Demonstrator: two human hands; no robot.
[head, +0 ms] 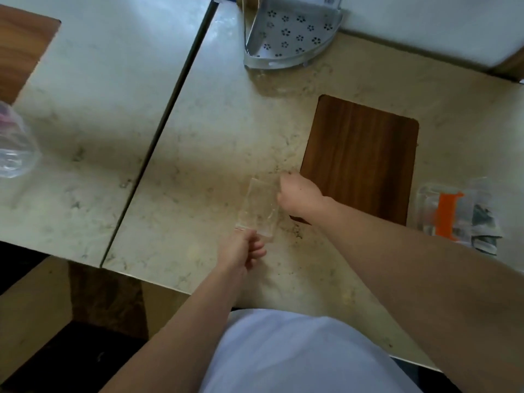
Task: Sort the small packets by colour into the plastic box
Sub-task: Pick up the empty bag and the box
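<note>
A small clear plastic box [259,208] lies on the marble table between both hands. My left hand [245,251] pinches its near edge. My right hand [299,195] is closed at its far right side, touching it; whether the fingers grip the box or its lid is hard to tell. At the right edge of the table sits a pile of small packets [459,217] in clear wrapping, with an orange one and dark green ones showing. The image is blurred.
A dark wooden inset [360,160] lies just right of the box. A grey perforated corner rack [289,35] stands at the back. A crumpled clear plastic bag [14,143] is at the far left. A gap [170,117] divides two tabletops.
</note>
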